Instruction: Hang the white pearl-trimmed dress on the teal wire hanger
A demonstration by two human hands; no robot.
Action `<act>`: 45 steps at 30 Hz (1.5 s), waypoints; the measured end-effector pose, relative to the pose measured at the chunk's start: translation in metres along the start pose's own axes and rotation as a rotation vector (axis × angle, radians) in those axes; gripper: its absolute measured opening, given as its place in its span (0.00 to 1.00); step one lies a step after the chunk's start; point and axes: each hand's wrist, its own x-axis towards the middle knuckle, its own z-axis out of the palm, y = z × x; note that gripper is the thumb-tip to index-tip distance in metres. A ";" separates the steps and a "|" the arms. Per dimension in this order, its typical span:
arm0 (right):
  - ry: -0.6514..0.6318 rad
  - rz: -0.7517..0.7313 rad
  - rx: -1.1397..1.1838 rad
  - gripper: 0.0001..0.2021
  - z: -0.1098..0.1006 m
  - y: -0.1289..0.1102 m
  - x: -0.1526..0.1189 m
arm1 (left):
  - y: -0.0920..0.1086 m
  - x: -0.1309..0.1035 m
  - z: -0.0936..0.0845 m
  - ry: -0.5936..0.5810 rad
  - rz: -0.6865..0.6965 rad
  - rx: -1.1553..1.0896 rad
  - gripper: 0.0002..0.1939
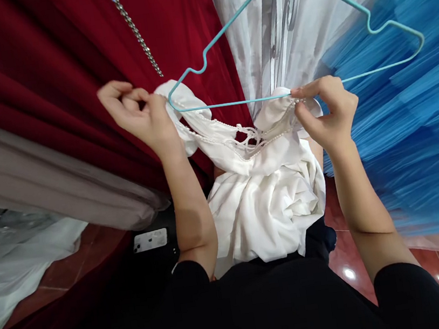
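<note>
A white dress (265,201) with pearl-trimmed neckline and lacing lies bunched across my lap. Over its top stretches a light-blue hanger (247,11), its left end against the left puffed sleeve. My left hand (147,114) is closed at that sleeve, beside the hanger's end; its fingertips are partly hidden. On the other side, my right hand (328,108) pinches the right sleeve's beaded edge between thumb and fingers. Its index finger lies along the hanger's lower bar. The hanger's right end sticks out past this hand, with no cloth on it.
Dark red cloth (179,28) with a rhinestone strip hangs ahead, with greyish fabric (39,157) at left. Blue tulle (418,158) fills the right side. White garments (244,35) hang near a metal rack (278,42). A phone (150,240) rests on a black surface at left.
</note>
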 end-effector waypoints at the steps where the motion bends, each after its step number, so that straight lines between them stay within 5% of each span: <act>1: 0.001 0.000 0.006 0.08 0.000 0.000 -0.001 | 0.000 0.012 0.004 -0.028 0.065 0.010 0.16; 4: 0.014 0.006 0.008 0.08 0.003 0.000 -0.004 | 0.016 0.032 0.019 -0.180 0.156 0.064 0.20; 8: 0.015 0.024 0.003 0.07 0.007 -0.002 -0.005 | 0.050 0.031 0.044 -0.308 0.172 0.143 0.18; 13: 0.090 -0.029 0.018 0.07 0.009 -0.010 -0.003 | 0.085 0.018 0.067 -0.470 0.128 -0.040 0.08; 15: 0.107 -0.050 -0.013 0.06 0.009 -0.012 -0.002 | 0.101 0.009 0.072 -0.539 0.099 -0.152 0.12; 19: 0.052 -0.010 -0.063 0.06 0.009 -0.010 -0.002 | 0.125 -0.029 0.079 -0.712 0.016 -0.084 0.10; 22: 0.057 -0.027 -0.017 0.06 0.010 -0.010 -0.002 | 0.125 -0.066 0.084 -0.881 0.002 0.012 0.08; 26: 0.161 -0.093 -0.001 0.05 0.008 -0.016 -0.011 | 0.118 -0.092 0.088 -0.827 0.012 0.121 0.15; 30: 0.455 -0.020 -0.159 0.03 -0.008 -0.007 -0.021 | 0.112 -0.082 0.084 -0.860 -0.007 0.136 0.16; 36: 0.752 0.281 -0.087 0.07 -0.065 0.061 0.006 | 0.108 -0.070 0.076 -0.899 -0.001 0.090 0.15; 40: 0.701 0.374 -0.213 0.12 -0.094 0.090 0.032 | 0.107 -0.073 0.080 -0.916 0.007 0.112 0.16; 45: 0.619 0.546 -0.214 0.16 -0.099 0.081 0.048 | 0.108 -0.076 0.080 -0.872 0.009 0.092 0.17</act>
